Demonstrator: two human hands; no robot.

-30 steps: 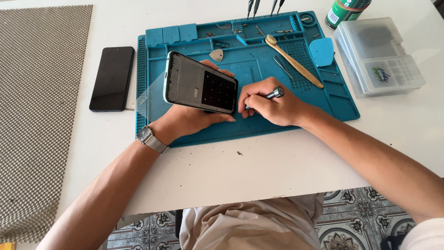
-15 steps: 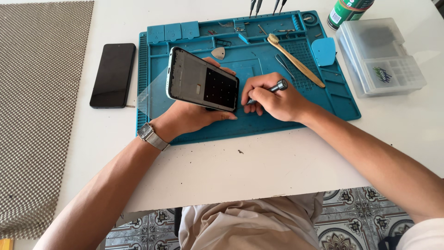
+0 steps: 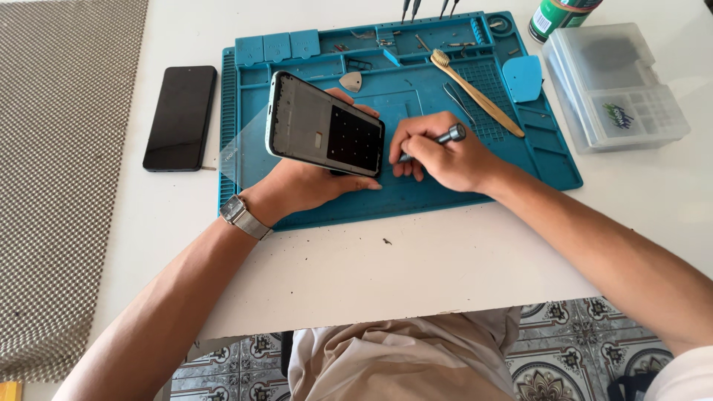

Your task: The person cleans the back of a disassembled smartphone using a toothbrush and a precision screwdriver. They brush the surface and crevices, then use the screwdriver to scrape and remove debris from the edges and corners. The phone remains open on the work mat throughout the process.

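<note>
Looking down from the head camera, I see the left hand (image 3: 308, 186) wrapped around a slim rectangular smartphone with its back cover off and a pale mint-green rim (image 3: 325, 125), fingers behind it and thumb along its lower edge. The phone is lifted off the surface and tilted, its long side running from upper left to lower right, above the middle of the teal silicone repair mat with moulded compartments (image 3: 549, 160). Its exposed inner face is grey on the left half, with a small pale patch near the centre, and on the right half carries a dark panel marked with a grid of faint dots. The right hand (image 3: 438, 152) is closed around a small metal screwdriver with a grey knurled cap (image 3: 445, 137), the shaft angled down and left toward the phone's right end; I cannot tell whether the tip touches it. On the left wrist sits a silver metal wristwatch (image 3: 241, 215). A second black smartphone with a dark glossy screen (image 3: 180, 117) lies flat on the white table (image 3: 416, 260), just left of the mat. On the mat rest a bamboo-handled toothbrush (image 3: 475, 90) and a grey triangular pick (image 3: 351, 81). A clear plastic compartment box (image 3: 613, 85) stands to the mat's right.
</note>
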